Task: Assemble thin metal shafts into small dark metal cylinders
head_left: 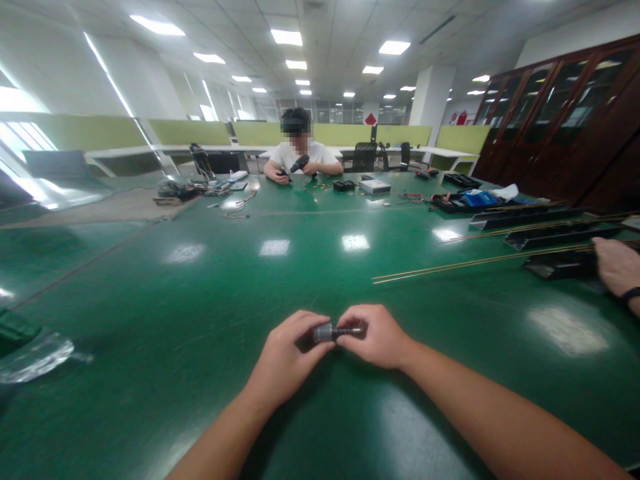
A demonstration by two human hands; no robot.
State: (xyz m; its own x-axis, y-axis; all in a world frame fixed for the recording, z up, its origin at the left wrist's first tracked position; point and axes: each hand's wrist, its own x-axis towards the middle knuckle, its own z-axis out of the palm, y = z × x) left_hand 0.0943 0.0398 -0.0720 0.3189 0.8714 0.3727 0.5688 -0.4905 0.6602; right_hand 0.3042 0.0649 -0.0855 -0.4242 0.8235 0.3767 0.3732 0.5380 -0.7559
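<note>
Between my two hands is a small grey cylindrical part (323, 333) with a dark, slim shaft (350, 330) running out of its right end. My left hand (285, 353) is closed around the grey cylinder, thumb below and fingers above. The shaft lies in the pinch of my right hand (380, 337), whose thumb and forefinger meet near where it joins the cylinder. Both hands are just above or resting on the green tabletop (225, 287); I cannot tell which. The cylinder's left end is hidden by my left hand.
Thin brass-coloured rods (450, 267) reach in from the right beside black metal channels (555, 265), where another person's hand (617, 263) rests. Clear plastic (37, 360) lies at left. Across the table a person (303, 160) holds a dark power tool, near small boxes and parts.
</note>
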